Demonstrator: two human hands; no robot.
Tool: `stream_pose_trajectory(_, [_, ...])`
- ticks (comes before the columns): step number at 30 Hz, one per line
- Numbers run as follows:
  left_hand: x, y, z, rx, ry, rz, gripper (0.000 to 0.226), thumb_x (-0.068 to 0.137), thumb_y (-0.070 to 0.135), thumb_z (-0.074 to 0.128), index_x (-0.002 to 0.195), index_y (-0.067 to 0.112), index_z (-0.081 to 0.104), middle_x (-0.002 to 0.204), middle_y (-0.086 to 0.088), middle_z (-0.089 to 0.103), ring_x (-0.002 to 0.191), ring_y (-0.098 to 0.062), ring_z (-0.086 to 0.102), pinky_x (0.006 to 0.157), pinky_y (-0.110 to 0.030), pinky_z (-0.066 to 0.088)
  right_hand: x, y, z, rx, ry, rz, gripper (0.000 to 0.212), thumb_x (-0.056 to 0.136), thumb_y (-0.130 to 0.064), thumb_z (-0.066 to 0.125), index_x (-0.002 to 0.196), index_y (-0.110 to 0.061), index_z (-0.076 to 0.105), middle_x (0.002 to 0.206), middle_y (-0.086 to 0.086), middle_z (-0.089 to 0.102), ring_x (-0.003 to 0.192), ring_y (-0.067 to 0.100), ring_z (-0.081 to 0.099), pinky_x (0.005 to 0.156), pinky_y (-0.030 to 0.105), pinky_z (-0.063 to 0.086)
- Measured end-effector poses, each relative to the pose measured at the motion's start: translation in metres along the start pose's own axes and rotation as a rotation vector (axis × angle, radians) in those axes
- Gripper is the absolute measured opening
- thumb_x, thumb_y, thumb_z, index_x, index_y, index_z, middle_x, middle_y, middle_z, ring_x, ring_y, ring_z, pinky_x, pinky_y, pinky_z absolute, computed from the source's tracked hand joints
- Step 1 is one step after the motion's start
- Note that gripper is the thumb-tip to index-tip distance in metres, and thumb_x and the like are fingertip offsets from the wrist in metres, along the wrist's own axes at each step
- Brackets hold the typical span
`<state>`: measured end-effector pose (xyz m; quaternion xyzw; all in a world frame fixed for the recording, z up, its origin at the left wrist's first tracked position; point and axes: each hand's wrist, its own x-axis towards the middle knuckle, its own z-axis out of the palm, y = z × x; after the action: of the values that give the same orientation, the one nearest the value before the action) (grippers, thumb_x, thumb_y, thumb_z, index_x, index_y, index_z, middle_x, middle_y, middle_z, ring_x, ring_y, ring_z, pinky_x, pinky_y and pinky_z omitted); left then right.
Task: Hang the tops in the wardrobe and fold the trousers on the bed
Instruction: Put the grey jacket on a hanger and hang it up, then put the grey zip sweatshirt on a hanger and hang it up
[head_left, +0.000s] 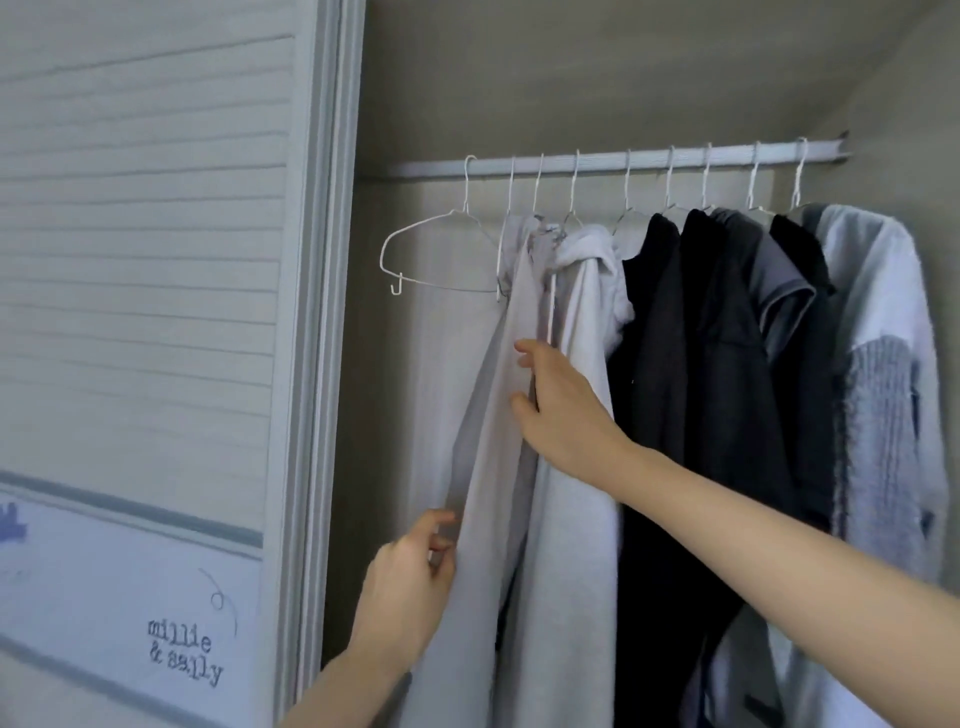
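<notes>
A pale grey top (488, 467) hangs from a white wire hanger on the wardrobe rail (597, 163). My left hand (410, 577) pinches its left edge low down, fingers curled on the cloth. Higher up, my right hand (556, 410) holds the same top at its right side, thumb and fingers closed on the fabric. To its right a white hooded top (576, 467) hangs against it. An empty white wire hanger (441, 249) hangs at the rail's left end.
Black tops (691, 389), a grey top and a light blue and grey knitted top (883, 389) fill the rail's right side. The wardrobe's sliding door (156, 312) stands at the left, its frame close to the empty hanger.
</notes>
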<state>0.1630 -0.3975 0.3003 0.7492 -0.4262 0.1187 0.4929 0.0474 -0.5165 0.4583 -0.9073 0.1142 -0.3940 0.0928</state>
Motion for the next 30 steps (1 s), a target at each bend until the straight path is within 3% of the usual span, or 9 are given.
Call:
stream_pose_trajectory(5, [-0.048,-0.004,-0.019,-0.013,0.035,-0.036,0.027,0.092,0.015,0.059,0.116,0.026,0.059,0.084,0.011,0.071,0.073,-0.006,0.066,0.075,-0.030,0.054,-0.076,-0.010,0.028,0.130,-0.082,0.010,0.047,0.098,-0.027,0.045,0.142,-0.022,0.030,0.138,-0.008,0.044,0.099,0.006,0.048,0.090,0.020,0.038])
stream_pose_trajectory(9, [-0.109,0.003,-0.045,0.015,0.077,-0.089,0.027,0.095,0.018,0.056,0.117,0.032,0.057,0.082,0.013,0.069,0.071,-0.008,0.066,0.073,-0.035,0.055,-0.140,-0.024,0.052,0.261,-0.137,-0.026,0.045,0.098,-0.031,0.045,0.141,-0.029,0.032,0.130,-0.018,0.045,0.100,-0.007,0.048,0.091,0.017,0.037])
stream_pose_trajectory(11, [-0.154,0.004,-0.058,0.055,0.106,-0.164,0.024,0.096,0.024,0.055,0.118,0.035,0.058,0.082,0.014,0.069,0.070,-0.006,0.066,0.073,-0.035,0.055,-0.174,-0.034,0.070,0.346,-0.167,-0.071,0.043,0.097,-0.032,0.046,0.139,-0.028,0.036,0.127,-0.018,0.049,0.114,-0.006,0.047,0.100,0.017,0.035])
stream_pose_trajectory(14, [-0.222,0.012,-0.069,0.157,0.157,-0.294,0.024,0.095,0.035,0.054,0.118,0.041,0.057,0.084,0.018,0.069,0.074,-0.002,0.066,0.073,-0.034,0.055,-0.221,-0.049,0.091,0.469,-0.243,-0.098,0.038,0.097,-0.031,0.047,0.134,-0.031,0.039,0.125,-0.020,0.051,0.117,-0.007,0.045,0.097,0.001,0.028])
stream_pose_trajectory(16, [-0.274,0.024,-0.073,0.242,0.248,-0.411,0.025,0.095,0.034,0.055,0.119,0.039,0.058,0.084,0.018,0.068,0.075,-0.001,0.065,0.073,-0.033,0.055,-0.256,-0.062,0.103,0.567,-0.360,-0.143,0.036,0.097,-0.029,0.048,0.131,-0.033,0.041,0.124,-0.022,0.050,0.112,-0.011,0.045,0.094,-0.001,0.029])
stream_pose_trajectory(19, [-0.335,0.041,-0.074,0.355,0.378,-0.558,0.026,0.095,0.031,0.056,0.120,0.034,0.059,0.078,0.016,0.068,0.076,-0.003,0.064,0.072,-0.031,0.054,-0.295,-0.074,0.118,0.675,-0.427,-0.201,0.036,0.097,-0.026,0.048,0.133,-0.025,0.044,0.123,-0.018,0.052,0.112,-0.006,0.046,0.098,0.008,0.035])
stream_pose_trajectory(26, [-0.531,0.131,-0.042,0.508,0.752,-1.081,0.022,0.095,0.032,0.057,0.116,0.035,0.063,0.081,0.017,0.067,0.072,-0.001,0.062,0.073,-0.029,0.054,-0.426,-0.120,0.105,0.864,-0.773,-0.530,0.032,0.095,-0.019,0.052,0.127,-0.014,0.050,0.114,-0.016,0.053,0.106,0.005,0.053,0.090,0.001,0.029])
stream_pose_trajectory(30, [-0.631,0.192,-0.012,0.544,0.959,-1.288,0.018,0.094,0.036,0.057,0.098,0.054,0.057,0.076,0.015,0.069,0.072,-0.002,0.065,0.071,-0.032,0.055,-0.501,-0.151,0.081,0.960,-0.999,-0.688,0.031,0.096,-0.019,0.051,0.126,-0.014,0.050,0.112,-0.015,0.055,0.105,0.009,0.055,0.093,0.018,0.039])
